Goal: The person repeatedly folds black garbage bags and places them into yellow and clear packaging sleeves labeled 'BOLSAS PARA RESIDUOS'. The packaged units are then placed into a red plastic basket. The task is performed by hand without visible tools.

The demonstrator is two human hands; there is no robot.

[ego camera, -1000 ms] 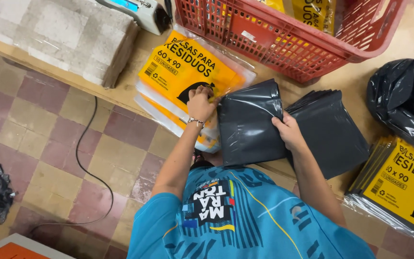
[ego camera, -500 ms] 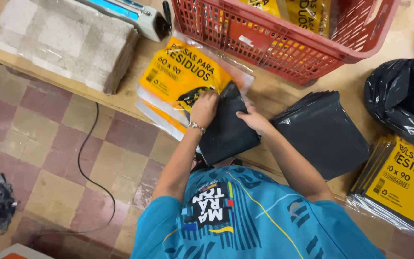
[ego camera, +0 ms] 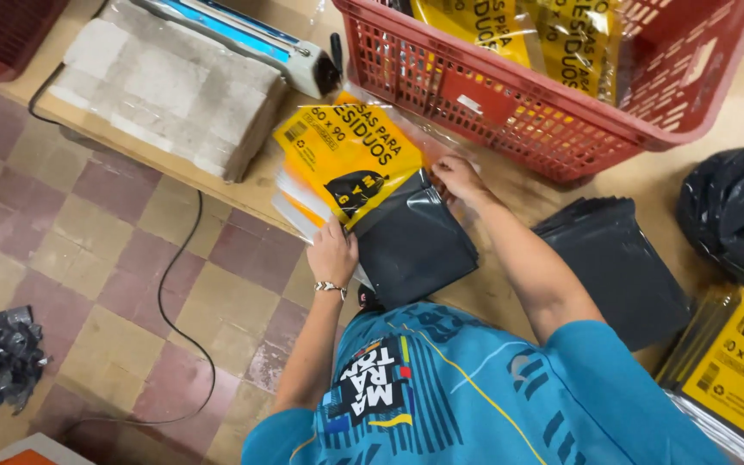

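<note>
My left hand (ego camera: 333, 254) grips the lower edge of a clear packet with a yellow printed label (ego camera: 346, 155), which lies on top of a stack of the same packets on the wooden table (ego camera: 510, 202). My right hand (ego camera: 458, 176) pinches the far corner of a folded dark grey plastic bag (ego camera: 411, 245). The bag's upper end lies tucked under the yellow packet's edge. A second pile of folded dark bags (ego camera: 617, 267) lies to the right, beyond my right forearm.
A red plastic basket (ego camera: 544, 129) holding yellow packets stands at the back. Left of it lie a heat sealer (ego camera: 243, 39) and a grey block (ego camera: 170, 95). A black bag (ego camera: 734, 215) and more yellow packets (ego camera: 738, 370) lie at the right. A cable (ego camera: 178, 293) and crumpled plastic (ego camera: 2, 357) are on the tiled floor.
The folded dark bag has moved left, off the pile at the right and onto the yellow packets. Both hands moved left with it, and its end now sits under the top packet.
</note>
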